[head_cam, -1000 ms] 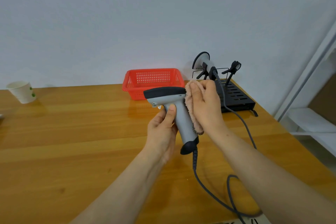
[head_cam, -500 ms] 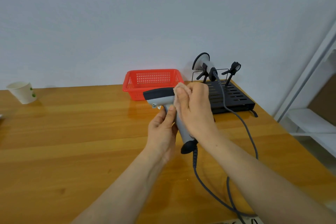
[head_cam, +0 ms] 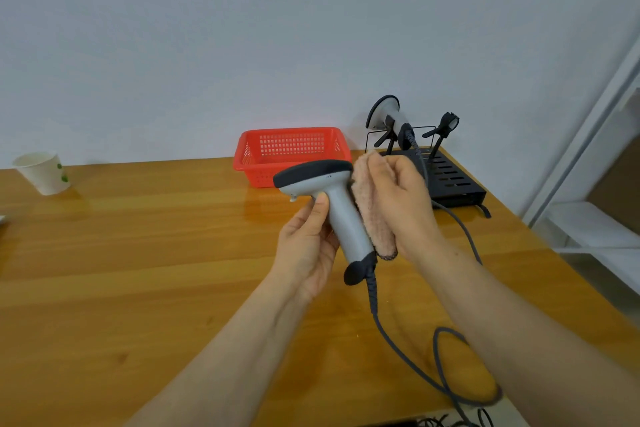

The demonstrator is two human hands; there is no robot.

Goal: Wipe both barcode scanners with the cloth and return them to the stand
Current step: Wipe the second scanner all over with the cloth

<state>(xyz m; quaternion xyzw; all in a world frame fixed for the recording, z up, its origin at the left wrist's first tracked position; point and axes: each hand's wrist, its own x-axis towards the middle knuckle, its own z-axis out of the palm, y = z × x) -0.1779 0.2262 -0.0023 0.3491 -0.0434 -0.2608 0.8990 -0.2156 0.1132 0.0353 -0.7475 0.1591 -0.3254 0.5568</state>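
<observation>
Above the wooden table point(head_cam: 138, 270), mid-frame: left hand point(head_cam: 306, 246) wrapped around the grip of the grey scanner point(head_cam: 332, 204), thumb up near the trigger, head pointing left. Right hand point(head_cam: 398, 208) closed on the pink cloth point(head_cam: 372, 211), pressing it against the handle's right side. Scanner cable point(head_cam: 408, 357) loops down across the table. Second scanner point(head_cam: 389, 114) sits on the black stand point(head_cam: 450, 180) at the back right, second cradle free. Red basket point(head_cam: 291, 152) just left of the stand, paper cup point(head_cam: 43, 172) far left
</observation>
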